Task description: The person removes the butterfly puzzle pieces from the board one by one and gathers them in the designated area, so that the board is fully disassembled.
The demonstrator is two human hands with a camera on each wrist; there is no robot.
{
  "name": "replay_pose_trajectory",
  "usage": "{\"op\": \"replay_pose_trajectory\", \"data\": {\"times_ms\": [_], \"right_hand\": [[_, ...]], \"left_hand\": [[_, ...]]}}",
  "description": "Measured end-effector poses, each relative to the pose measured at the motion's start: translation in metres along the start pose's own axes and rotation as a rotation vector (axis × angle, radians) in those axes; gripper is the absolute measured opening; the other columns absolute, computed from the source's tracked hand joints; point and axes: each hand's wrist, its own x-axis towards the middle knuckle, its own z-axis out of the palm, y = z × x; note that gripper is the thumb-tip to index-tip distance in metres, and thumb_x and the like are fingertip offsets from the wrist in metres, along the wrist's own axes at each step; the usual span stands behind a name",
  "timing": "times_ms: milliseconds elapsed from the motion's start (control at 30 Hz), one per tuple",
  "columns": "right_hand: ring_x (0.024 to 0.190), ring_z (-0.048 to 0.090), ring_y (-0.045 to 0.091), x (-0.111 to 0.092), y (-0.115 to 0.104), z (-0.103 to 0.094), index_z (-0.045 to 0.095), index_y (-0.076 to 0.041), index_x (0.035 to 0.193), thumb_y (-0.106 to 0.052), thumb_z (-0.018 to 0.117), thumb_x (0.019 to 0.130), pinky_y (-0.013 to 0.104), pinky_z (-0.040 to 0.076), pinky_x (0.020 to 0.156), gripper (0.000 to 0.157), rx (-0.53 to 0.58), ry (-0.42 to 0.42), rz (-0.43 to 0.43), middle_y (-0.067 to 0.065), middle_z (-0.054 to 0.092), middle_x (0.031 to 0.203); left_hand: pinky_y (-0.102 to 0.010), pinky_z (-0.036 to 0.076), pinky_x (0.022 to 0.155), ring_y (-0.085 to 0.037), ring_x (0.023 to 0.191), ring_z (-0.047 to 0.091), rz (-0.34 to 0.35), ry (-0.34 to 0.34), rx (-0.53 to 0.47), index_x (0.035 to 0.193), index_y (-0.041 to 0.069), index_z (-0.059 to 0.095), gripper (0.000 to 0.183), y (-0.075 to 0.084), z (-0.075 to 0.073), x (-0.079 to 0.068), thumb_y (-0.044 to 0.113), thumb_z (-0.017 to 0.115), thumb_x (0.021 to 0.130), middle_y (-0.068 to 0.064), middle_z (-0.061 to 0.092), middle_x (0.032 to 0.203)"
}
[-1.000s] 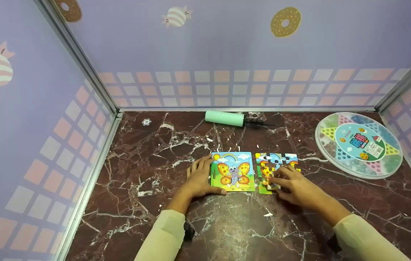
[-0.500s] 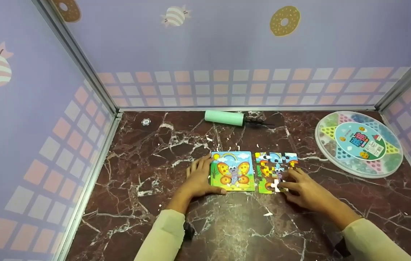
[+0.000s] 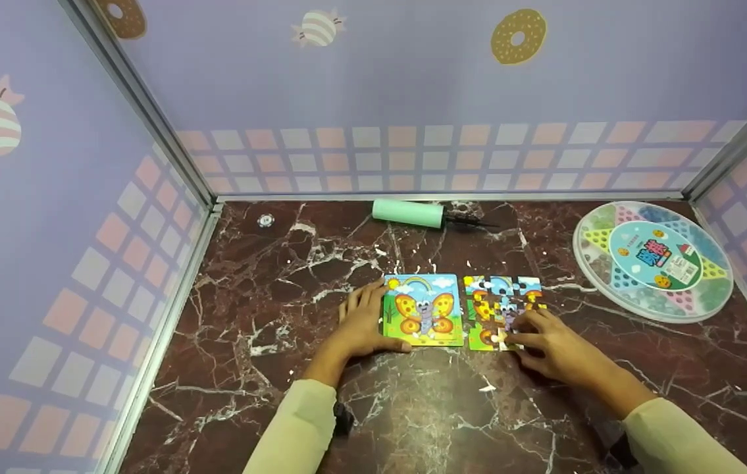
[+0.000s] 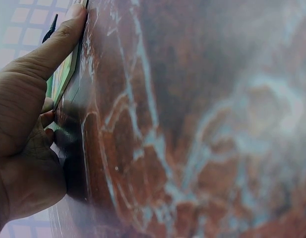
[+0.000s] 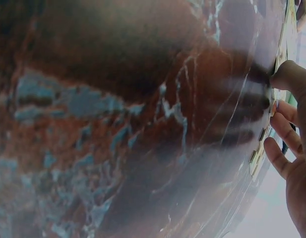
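A square butterfly picture board (image 3: 423, 311) lies flat on the table. My left hand (image 3: 361, 327) rests along its left side, fingers lying straight and the thumb reaching along the near edge; in the left wrist view the thumb (image 4: 61, 42) overlaps the board's edge. Just right of it, several loose jigsaw pieces (image 3: 480, 289) form a second, loosely fitted butterfly picture. My right hand (image 3: 547, 339) bends over the near right of this group and pinches a puzzle piece (image 3: 502, 340) in the bottom row. Its fingers hide the pieces at the lower right.
Behind the puzzle lies a mint-green hand pump (image 3: 407, 214) with a black end. A round, clear-lidded marble game box (image 3: 653, 263) sits at the back right. One small round chip (image 3: 266, 221) is at the back left. Patterned panels (image 3: 412, 158) wall in the table.
My right hand has drawn back slightly to the right, uncovering middle pieces, and a puzzle piece at its fingertips now sits beside the bottom left one. The left hand stays put.
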Motion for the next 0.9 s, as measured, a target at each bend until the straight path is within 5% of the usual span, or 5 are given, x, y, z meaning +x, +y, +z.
{"op": "replay_pose_trajectory", "data": {"times_ms": [633,900], "right_hand": [[0.106,0.067,0.031,0.001,0.001,0.001,0.087,-0.021,0.110,-0.009,0.094,0.077,0.055,0.056,0.087,0.035,-0.055,0.001,-0.004,0.009,0.073,0.113],[0.107,0.065,0.031,0.001,0.000,0.001,0.087,-0.022,0.110,-0.010,0.094,0.077,0.057,0.056,0.086,0.036,-0.075,0.000,0.003,0.009,0.073,0.115]], "left_hand": [[-0.071,0.016,0.133,-0.043,0.166,0.018,-0.013,-0.022,0.028,0.170,0.009,0.034,0.130,0.015,-0.011,-0.007,0.052,0.103,0.068,-0.009,0.024,0.183],[-0.071,0.013,0.134,-0.042,0.167,0.016,-0.006,-0.014,0.010,0.170,0.011,0.034,0.132,0.009,-0.006,-0.005,0.055,0.103,0.067,-0.009,0.023,0.184]]}}
